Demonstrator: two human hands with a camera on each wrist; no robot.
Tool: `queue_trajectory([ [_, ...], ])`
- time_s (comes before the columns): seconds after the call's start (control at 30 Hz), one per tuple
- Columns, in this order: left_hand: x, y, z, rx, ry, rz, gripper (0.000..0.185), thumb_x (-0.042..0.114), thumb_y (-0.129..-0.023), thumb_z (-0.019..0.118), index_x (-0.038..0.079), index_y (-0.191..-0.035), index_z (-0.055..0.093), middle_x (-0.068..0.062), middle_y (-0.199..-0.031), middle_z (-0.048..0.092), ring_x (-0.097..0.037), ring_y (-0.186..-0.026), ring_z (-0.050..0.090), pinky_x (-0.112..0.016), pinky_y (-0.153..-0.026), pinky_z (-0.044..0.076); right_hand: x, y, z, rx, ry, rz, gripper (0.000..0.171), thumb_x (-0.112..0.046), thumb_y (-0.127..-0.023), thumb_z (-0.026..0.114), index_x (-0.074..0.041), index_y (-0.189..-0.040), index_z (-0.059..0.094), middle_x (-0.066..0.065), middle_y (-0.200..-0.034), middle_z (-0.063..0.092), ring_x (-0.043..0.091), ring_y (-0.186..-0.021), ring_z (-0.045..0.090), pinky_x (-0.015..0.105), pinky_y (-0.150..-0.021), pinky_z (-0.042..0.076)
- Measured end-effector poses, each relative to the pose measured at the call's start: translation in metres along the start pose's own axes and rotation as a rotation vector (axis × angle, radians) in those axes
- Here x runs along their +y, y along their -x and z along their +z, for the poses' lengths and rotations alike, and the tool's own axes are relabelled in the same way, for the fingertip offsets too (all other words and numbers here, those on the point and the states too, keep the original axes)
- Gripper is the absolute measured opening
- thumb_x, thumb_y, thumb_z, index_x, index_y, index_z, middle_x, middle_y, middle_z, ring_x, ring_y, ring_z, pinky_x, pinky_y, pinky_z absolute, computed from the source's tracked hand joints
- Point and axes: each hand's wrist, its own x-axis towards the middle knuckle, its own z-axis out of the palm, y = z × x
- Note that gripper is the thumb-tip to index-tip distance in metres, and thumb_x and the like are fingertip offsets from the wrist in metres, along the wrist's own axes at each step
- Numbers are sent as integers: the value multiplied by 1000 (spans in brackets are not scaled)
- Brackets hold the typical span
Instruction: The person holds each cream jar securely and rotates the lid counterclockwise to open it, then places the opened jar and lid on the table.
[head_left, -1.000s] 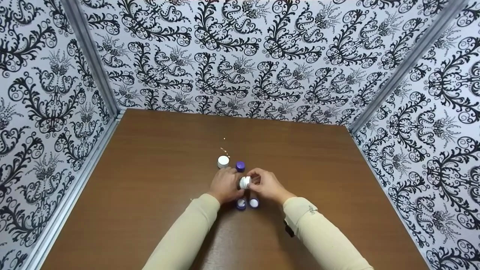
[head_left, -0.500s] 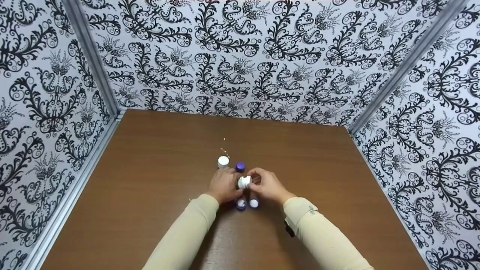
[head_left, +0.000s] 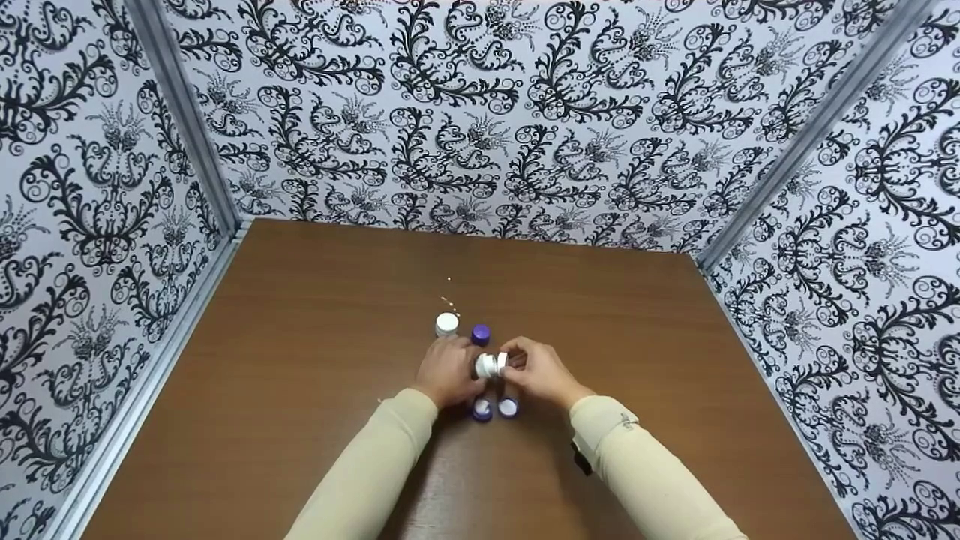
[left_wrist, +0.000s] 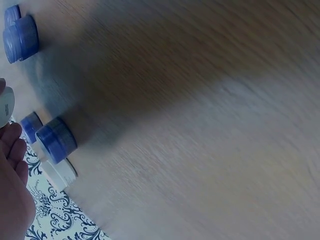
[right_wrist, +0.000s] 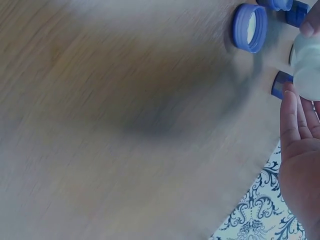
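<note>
Over the middle of the brown wood-grain desk (head_left: 315, 360), the left hand (head_left: 448, 371) curls round a small white plastic jar (head_left: 486, 365) and holds it on its side, while the right hand (head_left: 541, 371) pinches the jar's round white plastic lid (head_left: 502, 362) with thumb and fingertips at the jar's mouth. The lid looks slightly apart from the jar, so the step in hand seems to be turning it on or off. To do that well, the left hand should keep the jar steady and level so nothing spills, and the right should turn the lid squarely on its thread rather than tilted. Just nearer the person, two small purple-rimmed caps (head_left: 482, 409) lie on the desk with their white insides up. Beyond the hands stand a small closed white jar (head_left: 446, 323) and a small purple-lidded jar (head_left: 481, 333), just beside each other, with a few pale specks farther back. No brand, label or writing can be read on any of them; the wrist views are blurred.
</note>
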Motion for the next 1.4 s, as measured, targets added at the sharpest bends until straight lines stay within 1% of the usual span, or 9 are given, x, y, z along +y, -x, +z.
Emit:
queue_trajectory([
  [0.1,-1,0,1,-1,3,-9,30,36,-69,80,12,-87,73,-2,-89,67,-25,-88,64,-42,-88,47,3,0,0,4,13,19,25,-4,-83,72,-2,-108,65,9,-98,70,22,-88,69,35,-79,56],
  [0.3,-2,1,0,5,14,-21,30,36,-69,80,13,-87,73,-1,-86,66,-26,-85,63,-43,-85,48,11,-1,0,7,30,55,25,-6,-83,74,-1,-106,67,8,-95,71,20,-87,69,34,-77,56],
  [0.6,-1,2,-5,9,22,-21,30,35,-69,81,13,-87,73,-2,-85,65,-26,-84,64,-43,-86,48,16,-3,2,12,64,68,27,-2,-79,75,0,-104,65,6,-91,71,17,-85,68,35,-77,55],
  [0.8,-4,3,-1,4,8,-31,29,37,-68,81,13,-84,72,-1,-82,63,-27,-84,62,-43,-85,48,17,-5,7,8,76,85,30,-1,-77,74,0,-105,65,8,-92,72,18,-86,69,34,-77,55],
  [0.9,-6,3,1,-1,-5,-37,29,38,-68,80,14,-82,71,0,-80,63,-27,-83,62,-42,-83,48,16,-5,9,10,75,83,30,-1,-76,74,1,-104,65,9,-93,72,20,-87,70,34,-77,56],
  [1.07,-6,3,1,-3,4,-38,30,38,-68,80,12,-82,72,-1,-79,62,-27,-82,61,-43,-81,47,16,-6,10,16,75,78,31,0,-76,75,1,-105,65,10,-97,71,24,-90,70,35,-79,56],
  [1.27,-6,2,0,-13,3,-31,31,37,-69,80,11,-83,71,-1,-80,62,-26,-82,60,-42,-82,47,17,-6,10,18,88,89,32,-2,-76,76,-2,-106,66,8,-100,71,22,-92,70,34,-81,55],
  [1.4,-7,3,0,-11,4,-31,30,36,-69,80,11,-82,72,-1,-79,62,-26,-81,60,-42,-82,48,18,-6,11,13,91,85,36,-3,-76,77,1,-110,65,9,-101,70,21,-92,69,34,-81,55],
])
